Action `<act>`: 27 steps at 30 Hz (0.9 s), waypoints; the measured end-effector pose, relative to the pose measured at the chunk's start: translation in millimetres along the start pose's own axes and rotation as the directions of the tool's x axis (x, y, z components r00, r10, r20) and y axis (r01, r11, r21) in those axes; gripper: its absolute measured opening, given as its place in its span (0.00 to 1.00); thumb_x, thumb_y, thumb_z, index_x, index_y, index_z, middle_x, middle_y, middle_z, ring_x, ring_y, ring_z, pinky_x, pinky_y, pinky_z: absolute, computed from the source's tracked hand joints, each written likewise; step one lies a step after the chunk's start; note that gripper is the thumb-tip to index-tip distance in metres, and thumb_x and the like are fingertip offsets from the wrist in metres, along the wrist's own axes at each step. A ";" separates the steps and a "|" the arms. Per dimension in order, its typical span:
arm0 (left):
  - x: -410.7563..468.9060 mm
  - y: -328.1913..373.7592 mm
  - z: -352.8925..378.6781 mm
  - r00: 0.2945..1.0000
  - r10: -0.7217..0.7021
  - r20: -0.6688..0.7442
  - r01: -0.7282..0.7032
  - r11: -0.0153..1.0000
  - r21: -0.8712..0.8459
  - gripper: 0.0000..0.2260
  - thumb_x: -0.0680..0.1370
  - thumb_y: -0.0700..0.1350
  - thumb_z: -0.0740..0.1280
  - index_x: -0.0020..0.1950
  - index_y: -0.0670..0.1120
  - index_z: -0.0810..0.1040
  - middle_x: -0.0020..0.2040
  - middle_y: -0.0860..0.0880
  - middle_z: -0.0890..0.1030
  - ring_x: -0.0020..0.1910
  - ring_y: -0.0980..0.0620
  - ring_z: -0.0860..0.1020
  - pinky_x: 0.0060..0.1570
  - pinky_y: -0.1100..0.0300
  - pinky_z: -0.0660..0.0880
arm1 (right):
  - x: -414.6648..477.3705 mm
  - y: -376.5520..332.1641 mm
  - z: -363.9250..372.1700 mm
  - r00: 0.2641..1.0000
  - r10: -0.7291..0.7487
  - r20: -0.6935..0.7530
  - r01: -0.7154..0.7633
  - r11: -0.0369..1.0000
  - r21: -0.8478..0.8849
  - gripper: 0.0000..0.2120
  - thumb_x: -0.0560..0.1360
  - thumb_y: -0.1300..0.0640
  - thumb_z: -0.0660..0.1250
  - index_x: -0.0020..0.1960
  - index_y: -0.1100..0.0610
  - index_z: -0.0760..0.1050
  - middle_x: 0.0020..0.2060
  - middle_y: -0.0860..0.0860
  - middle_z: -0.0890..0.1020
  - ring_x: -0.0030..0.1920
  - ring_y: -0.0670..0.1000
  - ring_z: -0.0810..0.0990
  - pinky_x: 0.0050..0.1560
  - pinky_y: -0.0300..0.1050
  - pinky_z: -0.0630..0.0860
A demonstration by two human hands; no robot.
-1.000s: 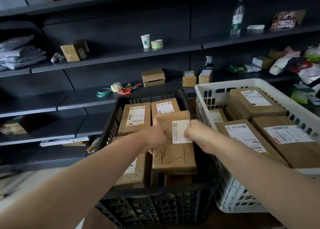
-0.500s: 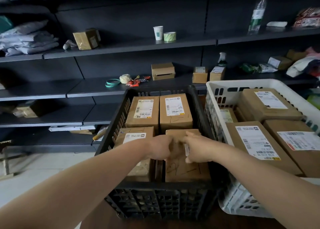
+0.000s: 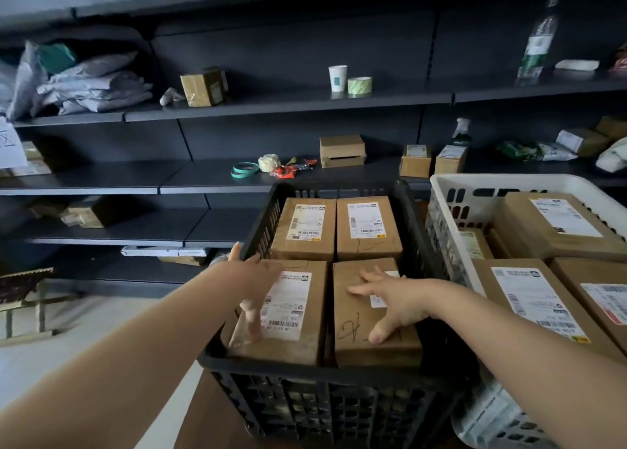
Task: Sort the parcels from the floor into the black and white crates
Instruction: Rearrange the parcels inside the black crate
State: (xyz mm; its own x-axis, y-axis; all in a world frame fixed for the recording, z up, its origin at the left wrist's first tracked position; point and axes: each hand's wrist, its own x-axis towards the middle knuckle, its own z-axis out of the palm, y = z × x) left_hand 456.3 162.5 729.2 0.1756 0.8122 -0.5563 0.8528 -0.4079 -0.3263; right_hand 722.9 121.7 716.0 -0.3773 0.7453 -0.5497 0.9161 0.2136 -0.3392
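Left hand [image 3: 252, 279]: fingers spread, gripping nothing, over the near-left brown cardboard parcel [image 3: 312, 312].
Right hand [image 3: 390, 299]: splayed, released, over the near-right brown cardboard parcel [image 3: 353, 329].
Black plastic slatted crate [image 3: 305, 370]: holds four parcels, two by two.
White plastic crate [image 3: 509, 180]: just right, parcels inside.

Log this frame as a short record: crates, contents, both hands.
black crate: four brown parcels on top, two by two
white crate: right of it, larger labelled parcels inside
left hand: open, fingers spread over near-left parcel
right hand: open, fingers spread over near-right parcel
shelf behind: paper cup beside tape roll
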 end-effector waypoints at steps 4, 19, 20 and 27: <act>-4.5 16.2 -13.6 0.998 0.064 0.022 -0.062 0.995 -0.076 0.59 0.60 0.65 0.79 0.81 0.52 0.48 0.80 0.50 0.56 0.79 0.43 0.52 0.74 0.32 0.43 | -3.1 5.6 -4.1 0.998 0.069 -0.013 -0.070 0.996 -0.062 0.55 0.65 0.42 0.78 0.79 0.39 0.43 0.79 0.44 0.39 0.79 0.53 0.39 0.78 0.58 0.47; -3.5 47.0 -47.8 0.987 0.125 -0.105 -0.150 0.949 -0.278 0.38 0.72 0.52 0.76 0.77 0.45 0.63 0.73 0.46 0.70 0.71 0.44 0.69 0.70 0.47 0.67 | -6.7 7.8 -1.2 0.987 0.159 -0.028 -0.158 0.987 0.025 0.61 0.61 0.43 0.80 0.78 0.39 0.40 0.78 0.50 0.34 0.78 0.57 0.34 0.76 0.62 0.46; -2.8 52.5 -48.5 0.982 0.122 -0.146 -0.165 0.925 -0.341 0.34 0.75 0.50 0.74 0.76 0.45 0.64 0.73 0.46 0.70 0.71 0.44 0.69 0.69 0.49 0.68 | -6.4 9.9 1.4 0.984 0.175 -0.029 -0.172 0.980 0.097 0.61 0.62 0.43 0.80 0.79 0.41 0.39 0.78 0.50 0.33 0.78 0.58 0.34 0.76 0.62 0.46; 10.3 78.6 -46.0 0.994 0.007 -0.108 -0.081 0.711 -0.698 0.10 0.80 0.37 0.62 0.58 0.37 0.78 0.53 0.39 0.84 0.46 0.45 0.85 0.33 0.61 0.81 | 5.0 8.7 16.9 0.895 0.442 -0.052 -0.235 0.568 0.789 0.46 0.75 0.59 0.71 0.80 0.55 0.41 0.73 0.57 0.64 0.72 0.58 0.63 0.72 0.52 0.62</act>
State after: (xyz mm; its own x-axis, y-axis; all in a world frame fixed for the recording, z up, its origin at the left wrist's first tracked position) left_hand 547.8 157.9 733.0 0.2336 0.8500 -0.4722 0.9357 -0.0646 0.3468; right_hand 726.7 116.6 697.4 0.0743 0.7946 -0.6026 0.5016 -0.5520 -0.6660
